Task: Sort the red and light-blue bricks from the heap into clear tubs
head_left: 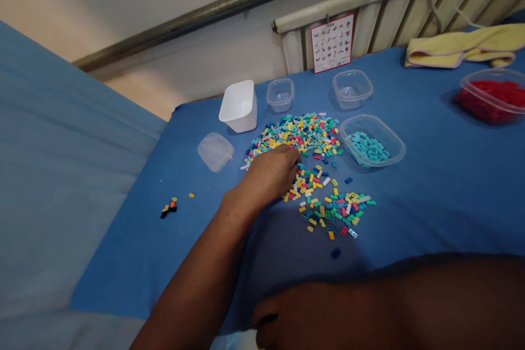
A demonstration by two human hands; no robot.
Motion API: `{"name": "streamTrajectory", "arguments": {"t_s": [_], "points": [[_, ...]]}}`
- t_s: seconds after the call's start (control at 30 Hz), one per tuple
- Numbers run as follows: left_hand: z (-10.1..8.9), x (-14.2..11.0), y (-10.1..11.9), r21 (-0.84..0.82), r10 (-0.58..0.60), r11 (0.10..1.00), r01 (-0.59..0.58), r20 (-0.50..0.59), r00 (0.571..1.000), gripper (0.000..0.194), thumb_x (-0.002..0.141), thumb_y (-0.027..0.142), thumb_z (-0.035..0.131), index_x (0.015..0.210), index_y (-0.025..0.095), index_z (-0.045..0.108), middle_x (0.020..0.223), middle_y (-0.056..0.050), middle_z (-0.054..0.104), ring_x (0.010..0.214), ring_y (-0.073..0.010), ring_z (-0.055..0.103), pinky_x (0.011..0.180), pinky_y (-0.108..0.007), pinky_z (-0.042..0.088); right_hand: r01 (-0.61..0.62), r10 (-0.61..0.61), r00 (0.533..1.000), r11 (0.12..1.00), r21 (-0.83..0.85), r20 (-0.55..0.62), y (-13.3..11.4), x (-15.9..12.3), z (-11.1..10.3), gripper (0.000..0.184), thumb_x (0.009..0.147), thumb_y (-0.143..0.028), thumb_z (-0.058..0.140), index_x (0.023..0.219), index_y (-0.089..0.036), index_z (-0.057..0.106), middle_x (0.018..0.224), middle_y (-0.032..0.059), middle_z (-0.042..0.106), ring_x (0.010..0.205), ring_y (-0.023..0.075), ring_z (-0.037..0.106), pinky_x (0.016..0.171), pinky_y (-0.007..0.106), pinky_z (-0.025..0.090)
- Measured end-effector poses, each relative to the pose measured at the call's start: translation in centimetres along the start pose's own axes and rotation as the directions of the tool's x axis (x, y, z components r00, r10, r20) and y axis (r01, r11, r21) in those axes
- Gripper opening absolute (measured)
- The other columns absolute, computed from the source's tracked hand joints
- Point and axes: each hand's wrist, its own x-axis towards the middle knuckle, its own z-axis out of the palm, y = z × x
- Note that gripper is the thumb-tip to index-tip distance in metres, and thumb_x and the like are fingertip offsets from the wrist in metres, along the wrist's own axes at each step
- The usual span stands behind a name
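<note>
My left hand [273, 172] reaches into the heap of small building bricks [303, 131], its fingers curled down among them. A teal brick lies right at its fingertips; whether they pinch it is hidden. Nearer to me a looser scatter of bricks [338, 208] in yellow, green, red, white and blue spreads over the blue cloth. My right hand [295, 314] rests low at the bottom edge, dark and partly cut off, thumb and finger bent together; what it holds, if anything, does not show. To the right of the heap stands a clear tub [391, 139] with turquoise bricks [368, 146].
A white container [239, 106], two clear tubs [281, 95] [353, 89] and a clear lid [216, 152] surround the heap. Red bricks [498, 99] fill a tub at far right, near a yellow cloth [463, 48]. Black and orange pieces [169, 208] lie left. A picture card [332, 44] hangs behind.
</note>
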Motion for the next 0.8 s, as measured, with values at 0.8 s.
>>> {"name": "streamTrajectory", "arguments": {"t_s": [0.8], "points": [[-0.2, -0.22, 0.55, -0.466, -0.015, 0.882, -0.077, -0.189, 0.982, 0.008, 0.098, 0.023, 0.062, 0.096, 0.019, 0.068, 0.09, -0.003, 0.069, 0.08, -0.0165, 0.062, 0.074, -0.031, 0.048, 0.025, -0.025, 1.0, 0.999, -0.026, 0.012, 0.21, 0.07, 0.41, 0.017, 0.093, -0.021, 0.079, 0.077, -0.028, 0.076, 0.09, -0.0012, 0.081, 0.105, 0.0193, 0.071, 0.12, 0.036, 0.043]]}}
